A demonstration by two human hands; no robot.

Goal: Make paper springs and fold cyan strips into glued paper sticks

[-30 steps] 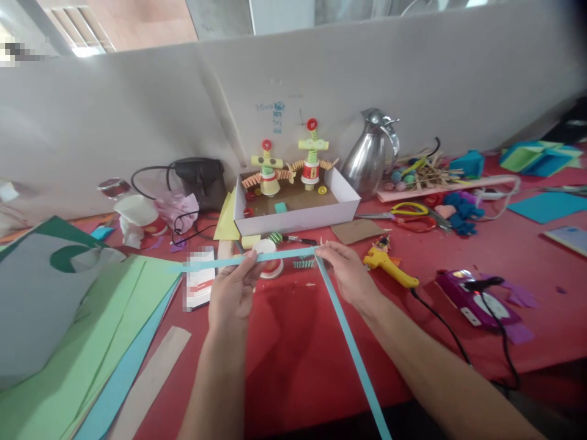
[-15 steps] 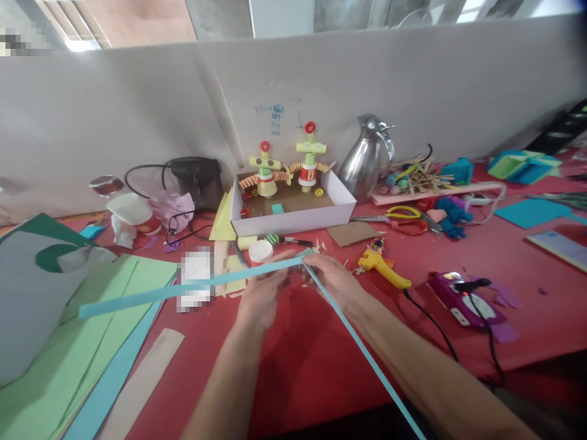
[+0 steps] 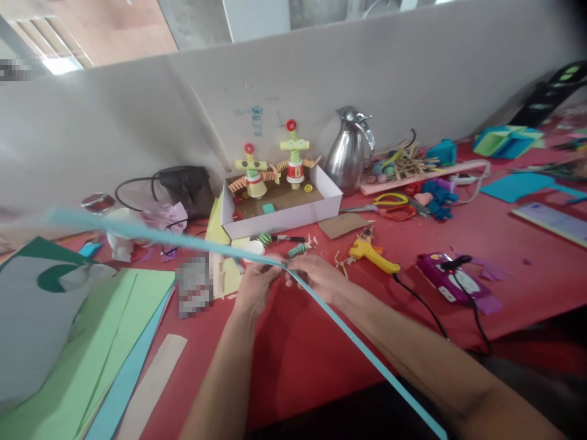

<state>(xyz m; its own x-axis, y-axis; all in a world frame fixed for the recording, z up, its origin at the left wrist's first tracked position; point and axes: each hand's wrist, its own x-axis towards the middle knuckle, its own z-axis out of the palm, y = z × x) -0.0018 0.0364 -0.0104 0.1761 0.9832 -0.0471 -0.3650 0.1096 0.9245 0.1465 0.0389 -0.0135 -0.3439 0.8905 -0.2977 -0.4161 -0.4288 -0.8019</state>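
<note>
Two long light-blue paper strips meet between my hands. One paper strip (image 3: 183,239) runs out to the left, its far end blurred; the other paper strip (image 3: 362,344) slants down to the right across my right forearm. My left hand (image 3: 257,284) pinches the strips close to where they join. Just beside it, my right hand (image 3: 318,275) has its fingers closed on the same spot. Beyond my fingers, a small green folded-paper spring (image 3: 298,250) lies on the red table. A white paper cup (image 3: 254,247) stands partly hidden behind the left strip.
A white box (image 3: 293,214) holding two paper-cup figures stands at the back, beside a steel jug (image 3: 347,153). To the right lie scissors (image 3: 389,205), a yellow glue gun (image 3: 373,253) and a purple power socket (image 3: 454,278) with a cord. Green paper sheets (image 3: 110,330) cover the left.
The left-hand strip has swung upward at its far end. My hands have come closer together and shifted slightly left, and the green spring now shows apart from them. The view has turned a little.
</note>
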